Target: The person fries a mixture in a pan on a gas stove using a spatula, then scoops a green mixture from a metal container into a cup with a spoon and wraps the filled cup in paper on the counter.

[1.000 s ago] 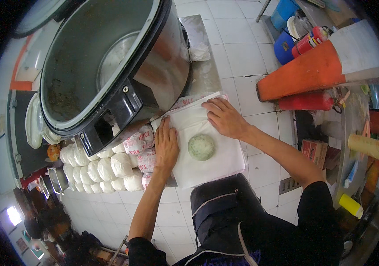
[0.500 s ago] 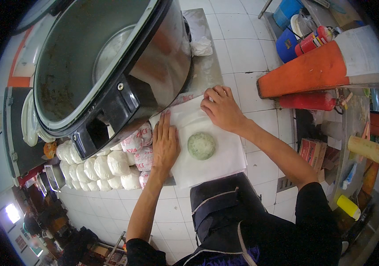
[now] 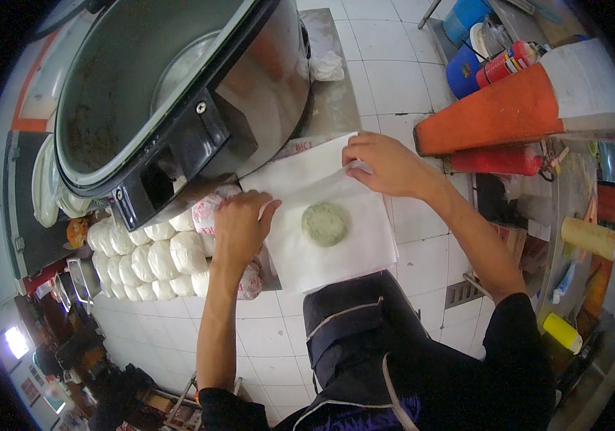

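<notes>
A round, pale-green mound with a speckled surface (image 3: 325, 223) lies on a stack of square white paper sheets (image 3: 300, 269) in front of me. What the mound is made of is hard to tell. Fingers of my right hand (image 3: 388, 165) are closed on the far right part of the top paper sheet, which lifts and curls there. At the sheet's left edge, my left hand (image 3: 239, 223) is closed, pinching the paper between thumb and fingers. Neither hand touches the mound.
A big metal cooker with a black rim (image 3: 214, 136) looms at the far left. Beneath it, white wrapped bundles (image 3: 153, 262) are piled, several with red print. To the right stand an orange and white pillar (image 3: 494, 111), a fire extinguisher (image 3: 506, 65) and a cluttered shelf. White floor tiles (image 3: 422, 223) surround the work surface.
My left hand has gone from lying flat on the paper to gripping its left edge, moving slightly left. My right hand has shifted a little right, raising the paper.
</notes>
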A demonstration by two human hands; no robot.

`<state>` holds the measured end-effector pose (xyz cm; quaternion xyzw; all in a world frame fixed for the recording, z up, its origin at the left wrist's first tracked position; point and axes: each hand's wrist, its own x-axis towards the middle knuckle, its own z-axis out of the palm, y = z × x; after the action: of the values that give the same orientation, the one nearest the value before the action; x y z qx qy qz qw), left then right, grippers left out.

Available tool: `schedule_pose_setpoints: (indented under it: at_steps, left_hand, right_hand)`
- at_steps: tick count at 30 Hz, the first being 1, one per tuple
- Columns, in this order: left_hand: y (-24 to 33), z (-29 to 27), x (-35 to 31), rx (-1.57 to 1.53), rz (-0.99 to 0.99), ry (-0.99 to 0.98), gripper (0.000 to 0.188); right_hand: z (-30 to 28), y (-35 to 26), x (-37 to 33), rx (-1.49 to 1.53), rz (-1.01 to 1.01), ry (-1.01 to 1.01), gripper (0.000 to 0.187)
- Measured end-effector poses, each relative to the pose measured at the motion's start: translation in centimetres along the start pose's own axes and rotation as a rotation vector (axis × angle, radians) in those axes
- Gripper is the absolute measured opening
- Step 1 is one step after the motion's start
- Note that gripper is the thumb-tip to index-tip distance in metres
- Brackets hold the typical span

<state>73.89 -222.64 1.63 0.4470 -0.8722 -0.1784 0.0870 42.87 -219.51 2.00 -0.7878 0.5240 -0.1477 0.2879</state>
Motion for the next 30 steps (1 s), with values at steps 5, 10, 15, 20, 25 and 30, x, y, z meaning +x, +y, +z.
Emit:
schedule_pose_setpoints:
  at_steps: [5, 10, 15, 20, 25, 30]
  left_hand:
    - [-0.8, 0.1, 1.8, -0.126, -0.023, -0.152, 0.023]
    - [-0.5, -0.3, 1.1, -0.113, -0.061, -0.203, 0.024]
    - [1.2, -0.4, 1.9, -0.129, 0.027, -0.181, 0.023]
    - [1.8, -0.5, 0.1, -0.062, 0.119, -0.146, 0.034]
    - [2.5, 1.6, -5.4, 0.089, 0.311, -0.035, 0.058]
    - [3.0, 2.7, -8.2, 0.186, 0.339, -0.111, 0.064]
  right_hand:
    - [0.6, 0.8, 1.5, 0.123, 0.126, -0.234, 0.027]
    - [0.3, 1.3, 1.1, 0.046, 0.108, -0.233, 0.043]
    - [1.2, -1.2, 2.2, -0.141, -0.096, -0.149, 0.034]
    - [2.5, -3.5, 1.3, -0.193, -0.056, -0.369, 0.039]
    - [5.4, -4.2, -5.6, -0.347, -0.253, -0.067, 0.056]
    - [8.2, -4.4, -8.4, -0.305, -0.249, -0.007, 0.061]
